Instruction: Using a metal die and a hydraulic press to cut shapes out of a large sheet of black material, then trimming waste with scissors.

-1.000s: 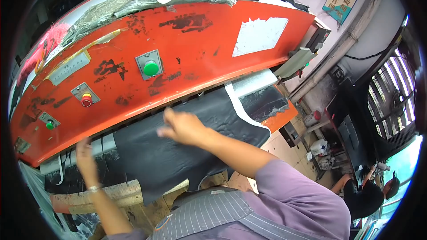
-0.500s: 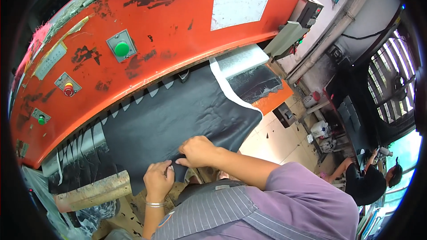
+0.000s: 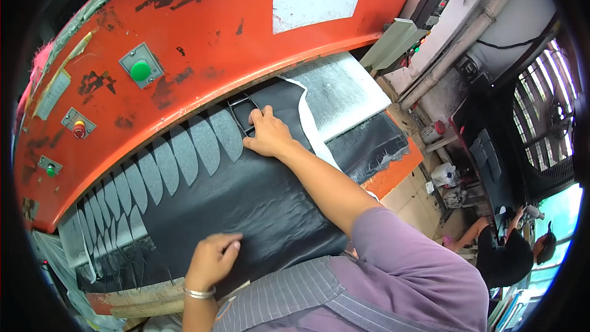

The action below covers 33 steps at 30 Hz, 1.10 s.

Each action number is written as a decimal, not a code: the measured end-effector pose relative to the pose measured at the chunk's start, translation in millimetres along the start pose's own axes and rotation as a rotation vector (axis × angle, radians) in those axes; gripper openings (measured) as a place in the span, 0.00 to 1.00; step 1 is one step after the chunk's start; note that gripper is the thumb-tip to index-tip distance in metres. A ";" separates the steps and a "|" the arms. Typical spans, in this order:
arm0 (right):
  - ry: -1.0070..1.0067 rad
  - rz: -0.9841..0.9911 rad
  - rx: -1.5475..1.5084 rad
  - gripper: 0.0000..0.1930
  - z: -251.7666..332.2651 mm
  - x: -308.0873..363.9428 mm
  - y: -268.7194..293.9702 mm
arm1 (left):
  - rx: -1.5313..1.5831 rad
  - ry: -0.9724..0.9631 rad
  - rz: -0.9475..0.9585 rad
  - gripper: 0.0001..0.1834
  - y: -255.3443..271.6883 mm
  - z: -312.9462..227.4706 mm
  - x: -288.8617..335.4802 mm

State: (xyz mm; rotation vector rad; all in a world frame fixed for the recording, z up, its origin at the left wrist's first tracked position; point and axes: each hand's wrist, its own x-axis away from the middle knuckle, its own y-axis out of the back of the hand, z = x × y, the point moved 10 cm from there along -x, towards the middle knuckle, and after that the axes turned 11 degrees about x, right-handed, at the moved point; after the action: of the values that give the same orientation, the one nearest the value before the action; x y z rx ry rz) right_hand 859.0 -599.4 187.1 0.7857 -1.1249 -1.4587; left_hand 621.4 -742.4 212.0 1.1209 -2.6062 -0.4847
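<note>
A black leather sheet [image 3: 246, 209] lies over a board in front of an orange press [image 3: 196, 43]. Along its far side runs a row of leaf-shaped cut-outs [image 3: 200, 144], grey inside and parted by thin black strips. At the right end of that row, my right hand [image 3: 269, 135] grips the near edge of a narrow black metal cutting die [image 3: 238, 110] resting on the leather. Part of the die is covered by my fingers. My left hand [image 3: 212, 259] is over the sheet's near part, thumb apart from loosely bent fingers, holding nothing.
Green buttons [image 3: 140, 71] and a red button [image 3: 79, 129] sit on the press front. Pale board [image 3: 344, 98] shows beyond the leather's white edge. A rolled beige edge [image 3: 135, 301] lies at the near left. Another person [image 3: 507, 258] sits at the far right.
My right hand has gone from the near edge to the cutting die. My left hand has let go of the leather. The sheet has shifted nearer, baring more of the cut-outs.
</note>
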 end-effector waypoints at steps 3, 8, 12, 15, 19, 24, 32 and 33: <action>-0.012 -0.037 -0.220 0.26 -30.3 12.3 14.2 | 0.067 -0.053 -0.039 0.12 -2.8 -19.1 -44.5; -0.081 -0.052 -0.060 0.30 -54.8 48.6 23.8 | 0.143 -0.178 -0.200 0.11 -24.6 -6.5 -141.5; 0.144 -0.313 0.123 0.38 -53.2 76.5 20.9 | -0.094 -0.260 -0.300 0.15 -54.3 0.0 -183.4; 0.208 -0.301 0.129 0.41 -67.8 82.6 16.8 | -0.212 -0.268 -0.261 0.16 -66.6 0.8 -192.3; 0.281 -0.282 0.119 0.40 -71.4 77.0 13.3 | -0.147 -0.237 -0.220 0.16 -68.2 9.3 -203.0; 0.288 -0.291 0.173 0.43 -66.9 68.4 15.6 | -0.106 -0.235 -0.209 0.16 -57.0 9.3 -209.2; 0.327 -0.532 0.023 0.39 -15.1 111.9 60.4 | 0.219 -0.306 -0.902 0.28 140.2 70.9 -71.3; 0.361 -0.534 0.002 0.39 12.1 111.9 62.1 | 0.347 -0.302 -1.136 0.30 186.5 116.2 -26.2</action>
State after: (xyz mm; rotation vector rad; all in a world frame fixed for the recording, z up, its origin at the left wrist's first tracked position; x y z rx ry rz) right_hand 847.2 -703.8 261.0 1.3620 -0.6639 -1.6544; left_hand 475.4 -579.5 178.2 2.8037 -2.0327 -0.4070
